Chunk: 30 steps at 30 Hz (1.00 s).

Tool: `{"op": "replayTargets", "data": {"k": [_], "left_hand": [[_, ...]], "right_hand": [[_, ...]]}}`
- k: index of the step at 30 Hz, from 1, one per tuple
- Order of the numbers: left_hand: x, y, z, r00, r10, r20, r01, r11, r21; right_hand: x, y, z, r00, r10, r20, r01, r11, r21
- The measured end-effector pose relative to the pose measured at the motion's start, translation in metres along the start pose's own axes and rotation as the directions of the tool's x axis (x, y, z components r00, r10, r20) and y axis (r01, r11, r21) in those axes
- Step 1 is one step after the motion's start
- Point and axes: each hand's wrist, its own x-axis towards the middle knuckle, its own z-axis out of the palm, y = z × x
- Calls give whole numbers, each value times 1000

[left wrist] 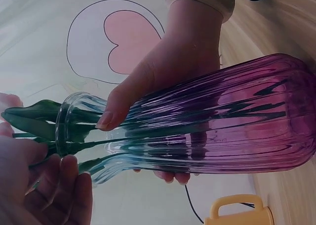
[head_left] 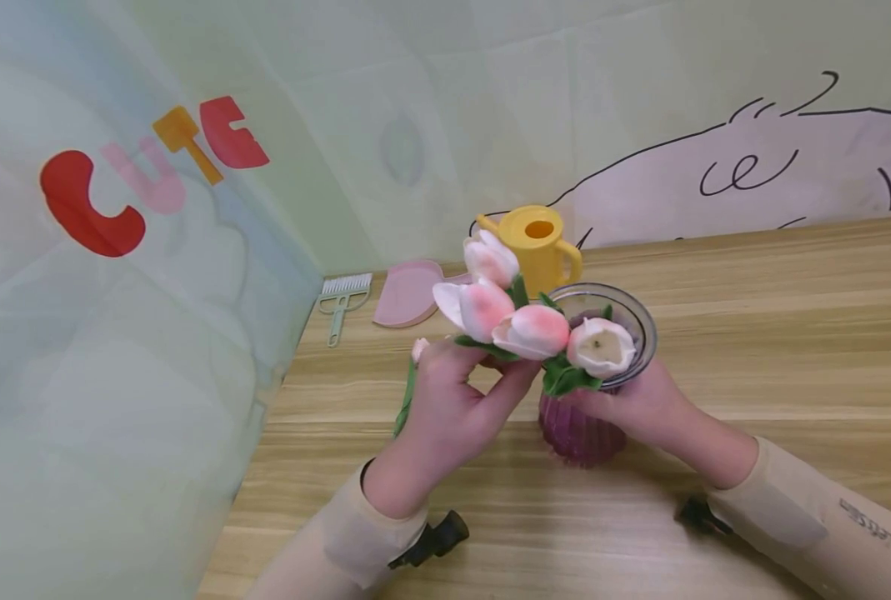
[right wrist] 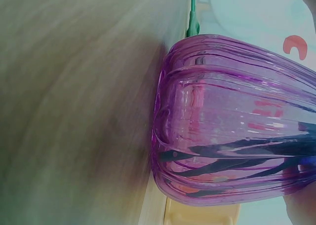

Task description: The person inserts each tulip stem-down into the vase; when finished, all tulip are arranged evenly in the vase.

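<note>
A ribbed glass vase [head_left: 583, 433], purple at the base and clear bluish at the mouth, stands tilted over the wooden table. My right hand [head_left: 648, 408] grips it around the neck, thumb along the near side in the left wrist view. Several pink-and-white artificial tulips [head_left: 483, 308] lean over the rim, and their green stems [left wrist: 247, 109] run down inside the glass. At the mouth, my left hand [head_left: 453, 408] pinches stems and leaves just under the blossoms. One tulip blossom [head_left: 603, 346] faces upward over the opening. The right wrist view shows the vase base [right wrist: 168, 111] close to the tabletop.
Another tulip [head_left: 407, 396] lies on the table, partly hidden behind my left hand. Behind the vase stands a yellow watering can [head_left: 538, 267]. A pink dustpan [head_left: 407, 296] and a pale green brush [head_left: 340, 304] lie farther left. Printed cloth walls border the table's left and back.
</note>
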Motion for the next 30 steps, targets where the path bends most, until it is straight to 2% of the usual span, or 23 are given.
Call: {"op": "replayTargets", "data": {"k": [15, 30], "left_hand": [[-2, -2, 5, 1000, -26, 12, 25, 999, 45], [0, -2, 5, 998, -58, 34, 57, 998, 13]], "right_hand": [[0, 1, 0, 1000, -15, 10, 15, 1000, 5], [1, 2, 1, 999, -37, -1, 37, 999, 13]]}}
